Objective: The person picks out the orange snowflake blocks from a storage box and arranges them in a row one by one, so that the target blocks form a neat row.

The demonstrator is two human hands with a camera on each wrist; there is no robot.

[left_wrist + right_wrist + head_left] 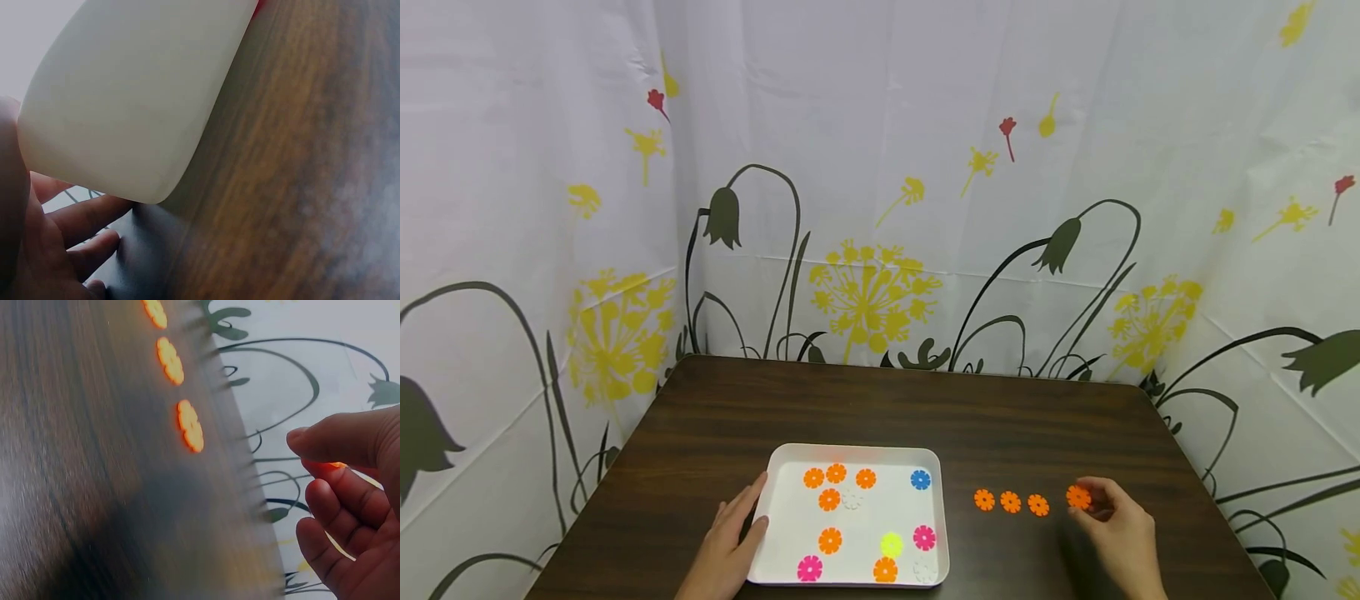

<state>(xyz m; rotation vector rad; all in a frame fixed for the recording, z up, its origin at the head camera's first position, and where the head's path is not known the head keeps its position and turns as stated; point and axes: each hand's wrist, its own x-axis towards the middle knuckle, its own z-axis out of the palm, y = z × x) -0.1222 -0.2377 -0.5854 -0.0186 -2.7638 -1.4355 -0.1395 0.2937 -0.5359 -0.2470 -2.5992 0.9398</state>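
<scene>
My right hand pinches an orange flower-shaped notched disc between thumb and fingers, a little above the table's right side. In the right wrist view, only a sliver of orange shows behind the thumb. To the left of that hand, three more orange discs lie in a row. The fingers of my left hand lie fairly straight against the left side of a white rectangular tray. The left wrist view shows the tray's outer wall with fingers beside its corner.
Inside the tray are several orange discs, two pink discs, a blue disc, a yellow disc and two white discs. The dark wooden table meets a flower-patterned curtain at its back.
</scene>
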